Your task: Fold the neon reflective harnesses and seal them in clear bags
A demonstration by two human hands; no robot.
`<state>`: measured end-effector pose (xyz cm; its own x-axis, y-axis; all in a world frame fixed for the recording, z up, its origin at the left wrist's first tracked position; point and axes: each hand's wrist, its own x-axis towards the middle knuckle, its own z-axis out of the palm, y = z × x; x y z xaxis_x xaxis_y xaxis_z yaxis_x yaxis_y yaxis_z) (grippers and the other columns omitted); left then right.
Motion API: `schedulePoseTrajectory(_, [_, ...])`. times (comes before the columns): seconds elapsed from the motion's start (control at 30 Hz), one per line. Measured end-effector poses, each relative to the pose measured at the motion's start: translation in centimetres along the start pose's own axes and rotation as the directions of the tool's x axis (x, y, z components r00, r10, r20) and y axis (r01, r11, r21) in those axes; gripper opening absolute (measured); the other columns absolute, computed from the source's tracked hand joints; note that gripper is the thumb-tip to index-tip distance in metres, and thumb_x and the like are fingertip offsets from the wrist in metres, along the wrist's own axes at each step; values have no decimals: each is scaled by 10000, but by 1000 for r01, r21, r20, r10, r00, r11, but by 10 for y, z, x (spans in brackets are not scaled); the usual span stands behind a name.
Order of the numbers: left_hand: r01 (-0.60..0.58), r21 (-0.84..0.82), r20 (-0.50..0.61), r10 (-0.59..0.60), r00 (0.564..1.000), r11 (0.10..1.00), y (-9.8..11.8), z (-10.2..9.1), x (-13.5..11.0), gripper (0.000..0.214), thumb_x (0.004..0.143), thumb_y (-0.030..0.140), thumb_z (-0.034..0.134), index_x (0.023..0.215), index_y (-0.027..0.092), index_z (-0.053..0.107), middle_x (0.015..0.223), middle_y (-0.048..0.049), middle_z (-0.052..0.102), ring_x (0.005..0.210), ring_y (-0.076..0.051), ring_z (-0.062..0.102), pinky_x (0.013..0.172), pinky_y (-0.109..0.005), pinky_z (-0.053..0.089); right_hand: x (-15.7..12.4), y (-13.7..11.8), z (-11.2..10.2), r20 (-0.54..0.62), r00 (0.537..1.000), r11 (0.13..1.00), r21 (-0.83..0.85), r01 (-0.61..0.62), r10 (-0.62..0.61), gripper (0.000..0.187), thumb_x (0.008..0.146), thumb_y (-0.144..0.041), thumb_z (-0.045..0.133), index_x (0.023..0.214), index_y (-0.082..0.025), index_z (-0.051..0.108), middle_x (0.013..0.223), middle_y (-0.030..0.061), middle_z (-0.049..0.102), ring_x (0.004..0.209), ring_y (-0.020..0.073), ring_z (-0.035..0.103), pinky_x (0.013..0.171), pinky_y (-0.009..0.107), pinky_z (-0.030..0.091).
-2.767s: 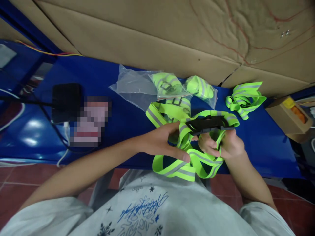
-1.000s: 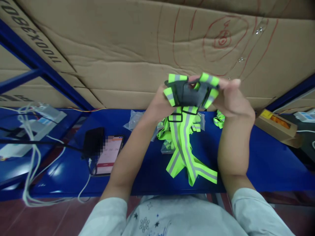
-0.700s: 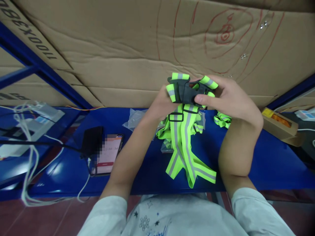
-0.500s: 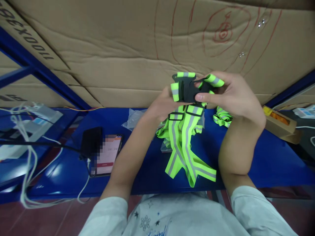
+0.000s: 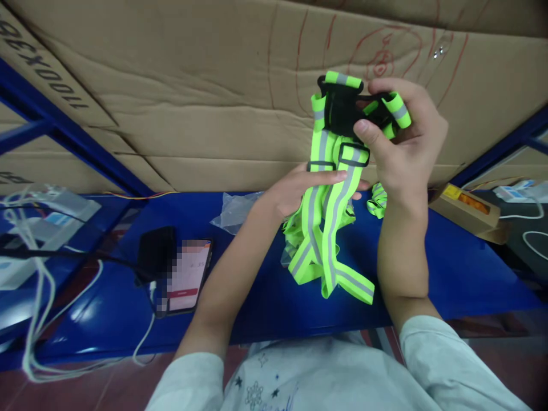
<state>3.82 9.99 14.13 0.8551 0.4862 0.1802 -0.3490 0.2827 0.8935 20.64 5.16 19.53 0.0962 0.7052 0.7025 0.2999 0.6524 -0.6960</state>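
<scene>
A neon-yellow reflective strap harness (image 5: 314, 222) with grey stripes hangs upright in front of me. My right hand (image 5: 409, 128) is closed on its black plastic buckles (image 5: 342, 108) at the top, thumb in front. Lower down, my left hand (image 5: 299, 185) is around the hanging straps, with one finger across their front and others partly hidden behind. Just above that finger, black adjuster slides (image 5: 354, 154) sit on the straps. The lower ends dangle over the table, in front of more yellow strapping.
On the blue table (image 5: 274, 308) are a clear plastic bag (image 5: 235, 211), a phone (image 5: 190, 277) and a black box-like item (image 5: 156, 254). White cables (image 5: 40, 319) lie left. A rolled strap bundle (image 5: 377, 201) and an open cardboard box (image 5: 466, 211) are right. Cardboard (image 5: 192, 114) walls the back.
My right hand has raised the buckles higher. My left hand has left the buckles and slid down onto the straps below them.
</scene>
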Motion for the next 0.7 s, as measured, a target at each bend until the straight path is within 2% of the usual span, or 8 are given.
schedulePoseTrajectory(0.1, [41, 108, 11, -43, 999, 993, 5, -5, -6, 477, 833, 386, 840, 1235, 160, 723, 1283, -152, 737, 1201, -323, 711, 1030, -450, 600, 0, 1, -4, 0, 1000, 999, 50, -21, 21, 463, 859, -514, 792, 1227, -330, 579, 1434, 34, 569, 1481, 275, 418, 1103, 399, 531])
schedulePoseTrajectory(0.2, [59, 273, -60, -45, 997, 960, 9, -10, -13, 490, 784, 423, 880, 1196, 191, 752, 1265, -108, 751, 1241, -292, 690, 1036, -389, 592, -2, -4, -5, -5, 1000, 998, 59, -8, 8, 418, 875, -482, 785, 1206, -335, 577, 1433, 26, 558, 1461, 267, 442, 1095, 373, 541])
schedulePoseTrajectory(0.3, [-18, 260, -96, 45, 994, 965, 9, -5, -14, 488, 764, 397, 899, 1192, 217, 750, 1253, -78, 758, 1207, -281, 709, 997, -367, 614, -6, -12, 3, -89, 984, 988, 4, 155, -154, 298, 904, -406, 763, 1155, -325, 625, 1343, 12, 587, 1344, 246, 564, 1086, 358, 545])
schedulePoseTrajectory(0.4, [-94, 181, -32, 101, 994, 979, 3, 8, -8, 468, 745, 304, 917, 1165, 189, 744, 1194, -90, 776, 1139, -308, 740, 977, -420, 635, -12, -18, 17, -203, 915, 937, -90, 339, -350, 197, 932, -280, 726, 1122, -309, 683, 1250, -16, 620, 1224, 209, 649, 1115, 361, 529])
schedulePoseTrajectory(0.5, [-93, 127, -52, 100, 994, 988, -2, 18, -4, 410, 753, 250, 905, 1123, 177, 746, 1111, -94, 795, 1029, -310, 774, 948, -459, 649, -17, -21, 22, -229, 856, 885, -167, 435, -464, 157, 973, -284, 680, 1122, -329, 699, 1238, -29, 640, 1303, 212, 622, 1180, 375, 465])
schedulePoseTrajectory(0.6, [-74, 80, -45, 78, 996, 994, 0, 20, -6, 313, 837, 253, 834, 1124, 172, 740, 1093, -100, 799, 948, -299, 789, 886, -469, 669, -18, -20, 13, -118, 860, 853, -247, 460, -497, 144, 1002, -273, 629, 1113, -323, 705, 1220, -25, 693, 1269, 206, 650, 1176, 389, 480])
schedulePoseTrajectory(0.63, [-58, 77, -20, 59, 998, 995, 2, 19, -8, 267, 870, 252, 800, 1116, 164, 742, 1088, -103, 800, 935, -300, 791, 849, -460, 677, -17, -20, 8, -19, 872, 844, -261, 468, -489, 171, 1005, -235, 603, 1111, -313, 713, 1207, -22, 715, 1226, 199, 673, 1153, 390, 507])
schedulePoseTrajectory(0.7, [-39, 85, 16, 37, 999, 996, 8, 18, -13, 200, 909, 227, 746, 1097, 158, 751, 1071, -96, 803, 929, -294, 793, 807, -430, 684, -15, -17, -1, 187, 852, 819, -237, 522, -489, 265, 974, -147, 559, 1108, -294, 733, 1157, -24, 754, 1167, 198, 699, 1091, 398, 564])
